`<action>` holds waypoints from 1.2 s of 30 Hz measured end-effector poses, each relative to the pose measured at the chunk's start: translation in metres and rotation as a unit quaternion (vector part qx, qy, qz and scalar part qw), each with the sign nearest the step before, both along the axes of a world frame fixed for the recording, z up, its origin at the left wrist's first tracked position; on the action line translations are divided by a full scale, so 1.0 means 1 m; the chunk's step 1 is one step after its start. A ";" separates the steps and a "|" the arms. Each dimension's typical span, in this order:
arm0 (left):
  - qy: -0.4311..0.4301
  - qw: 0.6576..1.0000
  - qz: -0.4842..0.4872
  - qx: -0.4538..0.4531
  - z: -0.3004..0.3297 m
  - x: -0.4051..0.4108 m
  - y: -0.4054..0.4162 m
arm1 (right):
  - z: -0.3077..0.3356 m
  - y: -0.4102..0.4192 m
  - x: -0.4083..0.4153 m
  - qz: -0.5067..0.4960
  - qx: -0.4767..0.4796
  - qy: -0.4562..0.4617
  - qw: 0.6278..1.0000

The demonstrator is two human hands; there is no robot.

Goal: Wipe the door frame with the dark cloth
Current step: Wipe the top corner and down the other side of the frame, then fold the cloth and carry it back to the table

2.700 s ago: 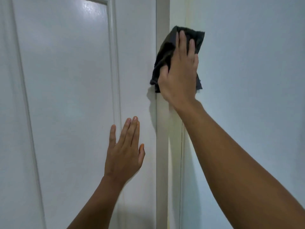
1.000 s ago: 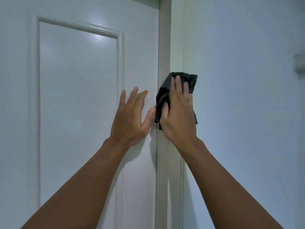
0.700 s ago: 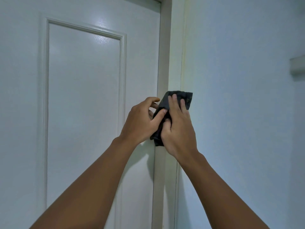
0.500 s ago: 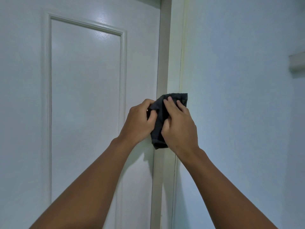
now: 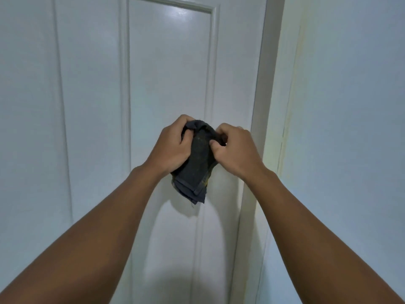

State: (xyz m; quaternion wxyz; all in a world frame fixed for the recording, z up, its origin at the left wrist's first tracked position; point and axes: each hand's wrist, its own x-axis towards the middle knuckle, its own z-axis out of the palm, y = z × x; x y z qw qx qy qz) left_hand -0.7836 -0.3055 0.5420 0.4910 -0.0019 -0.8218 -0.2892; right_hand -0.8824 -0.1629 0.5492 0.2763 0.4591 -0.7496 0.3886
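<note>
The dark cloth [image 5: 196, 167] is bunched between both hands in front of the white door, its folded lower end hanging down. My left hand [image 5: 173, 145] grips its left side with curled fingers. My right hand [image 5: 234, 150] pinches its right side. The door frame [image 5: 260, 102] runs as a pale vertical strip just right of my right hand; the cloth is off it, held out over the door panel.
The white panelled door [image 5: 166, 73] fills the left and middle of the view. A pale wall [image 5: 350, 128] stands right of the frame, with a yellowish seam [image 5: 289, 110] along their joint.
The cloth has come off the frame and moved left in front of the door. My left hand left the door and took hold of the cloth; both hands now bunch it.
</note>
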 end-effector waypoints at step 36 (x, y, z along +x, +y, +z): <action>-0.125 0.910 0.363 0.155 -0.142 0.383 -0.126 | -0.094 -0.237 0.255 0.452 0.240 -0.125 0.850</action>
